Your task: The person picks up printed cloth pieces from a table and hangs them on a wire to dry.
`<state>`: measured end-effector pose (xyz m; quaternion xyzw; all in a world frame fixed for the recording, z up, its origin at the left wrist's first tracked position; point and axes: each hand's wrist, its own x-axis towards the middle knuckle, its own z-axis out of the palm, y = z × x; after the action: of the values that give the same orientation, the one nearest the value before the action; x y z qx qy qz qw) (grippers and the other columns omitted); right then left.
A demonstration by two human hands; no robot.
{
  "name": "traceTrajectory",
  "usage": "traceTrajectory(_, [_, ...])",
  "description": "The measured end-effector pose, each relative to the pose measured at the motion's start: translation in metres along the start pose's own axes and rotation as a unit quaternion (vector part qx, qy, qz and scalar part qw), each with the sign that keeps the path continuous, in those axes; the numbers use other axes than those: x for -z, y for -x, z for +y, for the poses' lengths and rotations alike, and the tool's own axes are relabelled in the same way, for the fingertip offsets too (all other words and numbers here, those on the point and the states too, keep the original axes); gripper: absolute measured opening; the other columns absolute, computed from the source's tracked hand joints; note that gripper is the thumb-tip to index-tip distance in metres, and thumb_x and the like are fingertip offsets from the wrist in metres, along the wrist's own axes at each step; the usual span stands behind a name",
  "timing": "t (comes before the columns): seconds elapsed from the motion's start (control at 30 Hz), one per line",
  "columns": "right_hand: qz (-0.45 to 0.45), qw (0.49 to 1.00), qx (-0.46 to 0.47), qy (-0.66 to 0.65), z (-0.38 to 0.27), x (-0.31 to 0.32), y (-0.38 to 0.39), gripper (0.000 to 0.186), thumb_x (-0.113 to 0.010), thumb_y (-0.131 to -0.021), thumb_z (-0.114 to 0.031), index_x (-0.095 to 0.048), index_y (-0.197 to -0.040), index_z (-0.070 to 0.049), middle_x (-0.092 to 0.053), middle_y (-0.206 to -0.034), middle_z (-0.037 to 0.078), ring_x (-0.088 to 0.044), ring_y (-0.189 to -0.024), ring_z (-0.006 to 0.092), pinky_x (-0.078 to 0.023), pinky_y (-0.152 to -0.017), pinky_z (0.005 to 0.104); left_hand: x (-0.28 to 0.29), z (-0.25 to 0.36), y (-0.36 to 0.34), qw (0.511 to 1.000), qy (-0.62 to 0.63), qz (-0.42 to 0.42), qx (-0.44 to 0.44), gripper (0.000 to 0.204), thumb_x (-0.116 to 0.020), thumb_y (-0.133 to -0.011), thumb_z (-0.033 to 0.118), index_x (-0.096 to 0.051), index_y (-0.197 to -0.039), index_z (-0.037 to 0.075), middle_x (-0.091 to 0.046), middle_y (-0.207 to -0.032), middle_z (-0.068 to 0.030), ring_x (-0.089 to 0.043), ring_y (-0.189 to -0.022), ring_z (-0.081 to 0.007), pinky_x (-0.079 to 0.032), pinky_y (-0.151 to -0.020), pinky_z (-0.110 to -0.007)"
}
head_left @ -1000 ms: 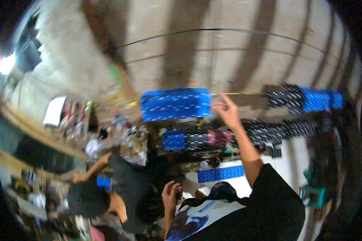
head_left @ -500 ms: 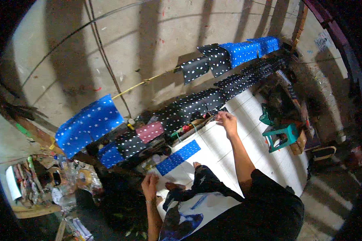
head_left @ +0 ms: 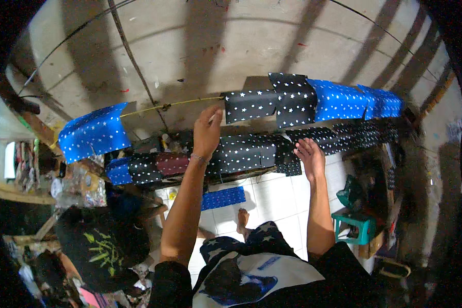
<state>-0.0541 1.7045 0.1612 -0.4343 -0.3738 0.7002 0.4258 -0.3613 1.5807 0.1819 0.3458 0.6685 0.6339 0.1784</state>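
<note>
Raised toward a yellow line [head_left: 154, 108], my left hand [head_left: 208, 126] has loosely curved fingers with nothing visible in them, just left of a black star-printed sheet [head_left: 249, 105] draped on that line. My right hand [head_left: 309, 156] is open, fingers apart, over a lower row of black star sheets [head_left: 238, 154]; whether it touches them I cannot tell. A blue star sheet [head_left: 90, 136] hangs at the line's left end, and more blue sheets [head_left: 336, 102] hang at the right. A maroon sheet [head_left: 172, 164] lies within the lower row.
A blue patterned strip [head_left: 223, 197] is on white floor tiles [head_left: 272, 197]. A co-worker in a dark shirt [head_left: 77, 241] is bent at my lower left, beside cluttered shelving [head_left: 20, 190]. A green plastic stool [head_left: 364, 231] stands at the right, under the bare wall [head_left: 154, 56].
The view has swung round to face the rows of sheets. My left hand has risen from low down to the line; my right hand's fingers have spread from a loose pinch.
</note>
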Motion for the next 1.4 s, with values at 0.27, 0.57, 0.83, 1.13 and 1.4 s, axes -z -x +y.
traceTrajectory(0.27, [-0.08, 0.988, -0.053, -0.122, 0.0, -0.016, -0.027, 0.038, -0.06, -0.089, -0.027, -0.052, -0.114, 0.0, -0.056, -0.116, 0.016, -0.053, -0.111, 0.0289, -0.047, -0.095, 0.0424, -0.027, 0.02, -0.012, 0.997, 0.033, 0.023, 0.066, 0.027, -0.058, -0.09, 0.02, -0.065, -0.102, -0.004, -0.066, -0.09, -0.0066, -0.057, -0.084, -0.0129, -0.044, -0.076, -0.026])
traceTrajectory(0.57, [-0.095, 0.962, -0.056, -0.249, -0.003, -0.037, -0.037, 0.021, -0.062, -0.086, -0.02, -0.055, -0.096, -0.002, -0.055, -0.099, 0.013, -0.054, -0.102, 0.0265, -0.049, -0.092, 0.0439, -0.025, 0.007, -0.022, 0.995, 0.09, 0.015, 0.029, 0.02, -0.055, -0.091, 0.013, -0.065, -0.099, -0.002, -0.06, -0.084, 0.0026, -0.049, -0.075, -0.0054, -0.039, -0.066, -0.021])
traceTrajectory(0.83, [-0.061, 0.97, -0.039, -0.233, -0.001, -0.04, -0.038, 0.01, -0.051, -0.09, -0.012, -0.053, -0.087, -0.002, -0.056, -0.085, 0.012, -0.061, -0.08, 0.0255, -0.056, -0.079, 0.0414, -0.033, 0.03, -0.009, 0.99, 0.099, 0.056, 0.085, 0.018, -0.056, -0.092, 0.015, -0.065, -0.098, 0.0, -0.06, -0.083, 0.003, -0.049, -0.074, -0.0055, -0.039, -0.066, -0.021])
traceTrajectory(1.13, [-0.087, 0.972, -0.022, -0.217, -0.007, -0.04, -0.031, 0.011, -0.053, -0.089, -0.011, -0.054, -0.088, 0.0, -0.057, -0.079, 0.012, -0.064, -0.075, 0.0253, -0.057, -0.075, 0.0403, -0.031, 0.035, -0.007, 0.989, 0.08, 0.07, 0.1, 0.018, -0.056, -0.092, 0.015, -0.064, -0.099, 0.0, -0.059, -0.081, 0.0036, -0.047, -0.072, -0.0046, -0.038, -0.064, -0.02])
traceTrajectory(1.4, [-0.158, 0.964, 0.004, -0.214, -0.028, -0.048, -0.017, 0.015, -0.055, -0.091, -0.012, -0.056, -0.088, 0.002, -0.063, -0.09, 0.022, -0.067, -0.083, 0.0311, -0.057, -0.075, 0.0409, -0.026, 0.03, -0.007, 0.984, 0.124, 0.061, 0.109, 0.018, -0.057, -0.092, 0.015, -0.064, -0.099, 0.0, -0.06, -0.085, 0.0023, -0.05, -0.074, -0.0053, -0.041, -0.066, -0.02])
